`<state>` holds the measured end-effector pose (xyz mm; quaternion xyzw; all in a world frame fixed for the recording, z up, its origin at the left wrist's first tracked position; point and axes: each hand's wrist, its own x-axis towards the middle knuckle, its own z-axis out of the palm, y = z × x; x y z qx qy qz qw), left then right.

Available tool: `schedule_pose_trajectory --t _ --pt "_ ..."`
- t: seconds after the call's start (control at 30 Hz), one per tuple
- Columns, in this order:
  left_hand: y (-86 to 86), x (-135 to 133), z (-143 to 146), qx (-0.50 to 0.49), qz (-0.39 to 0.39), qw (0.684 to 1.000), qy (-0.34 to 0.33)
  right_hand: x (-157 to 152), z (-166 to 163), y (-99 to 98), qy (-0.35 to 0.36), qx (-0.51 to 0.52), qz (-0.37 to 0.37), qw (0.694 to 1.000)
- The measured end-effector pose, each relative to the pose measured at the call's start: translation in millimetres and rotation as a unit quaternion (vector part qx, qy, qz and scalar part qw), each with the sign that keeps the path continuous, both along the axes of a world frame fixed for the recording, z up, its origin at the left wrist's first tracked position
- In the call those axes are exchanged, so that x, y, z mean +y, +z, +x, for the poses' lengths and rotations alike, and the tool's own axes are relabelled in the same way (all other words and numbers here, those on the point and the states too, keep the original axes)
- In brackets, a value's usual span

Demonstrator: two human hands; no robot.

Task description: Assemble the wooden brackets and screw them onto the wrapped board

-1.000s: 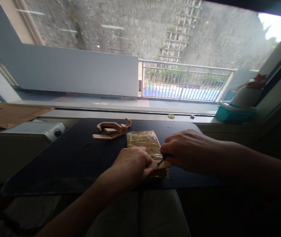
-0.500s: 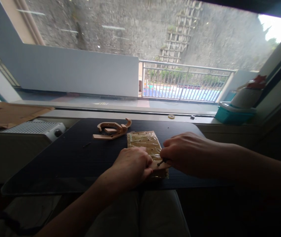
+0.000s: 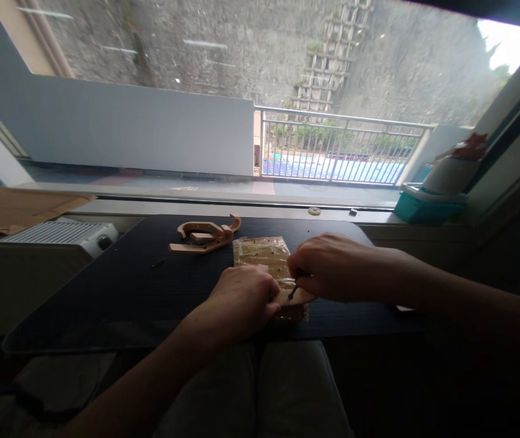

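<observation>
My left hand (image 3: 242, 298) is closed on a small flat wooden piece (image 3: 300, 297) and holds it down near the front edge of the black table (image 3: 127, 292). My right hand (image 3: 328, 267) pinches a small dark screw (image 3: 292, 292) and stands it on that piece. Under both lies a clear plastic bag of wooden parts (image 3: 262, 254). Beyond them, a curved wooden hook assembly (image 3: 203, 236) rests on the table. A loose dark screw (image 3: 159, 263) lies to its left.
A white radiator (image 3: 66, 234) sits at the table's left, with cardboard (image 3: 8, 207) behind it. On the window sill are a small tape roll (image 3: 315, 211) and a teal box with a white pot (image 3: 433, 198) on top.
My right hand slid a little left and up with the screw, closer to my left hand. The camera tilted slightly. The other objects kept their places.
</observation>
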<state>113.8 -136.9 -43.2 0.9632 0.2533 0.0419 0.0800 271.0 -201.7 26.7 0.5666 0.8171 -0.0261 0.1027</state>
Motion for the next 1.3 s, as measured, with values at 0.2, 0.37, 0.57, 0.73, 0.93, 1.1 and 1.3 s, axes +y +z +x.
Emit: schedule_pose_trajectory --t 0.2,0.37,0.57,0.73,0.93,1.1,1.3 --pt "5.7 -2 0 0.013 -0.002 1.000 0.001 -1 0 7.6 -0.043 -0.021 0.016 0.999" --pt "3.3 1 -2 0.009 0.002 1.000 -0.006 -4 6 19.2 0.016 0.011 0.006 1.000" --pt "2.7 0 0 0.019 0.012 1.000 -0.001 -6 15 9.7 0.055 0.024 0.027 0.998" --pt "2.1 -1 1 0.030 0.017 0.999 0.007 -7 10 3.3 0.024 0.015 0.046 0.999" --pt "0.9 -1 0 0.013 0.030 0.999 0.002 -7 -2 3.5 -0.025 -0.016 0.076 0.997" --pt "1.0 0 -1 0.018 0.017 1.000 0.008 -6 1 15.1 -0.017 -0.004 0.063 0.998" --pt "-0.7 1 -2 0.013 -0.002 1.000 0.012 -8 6 16.8 0.047 0.015 0.056 0.997"
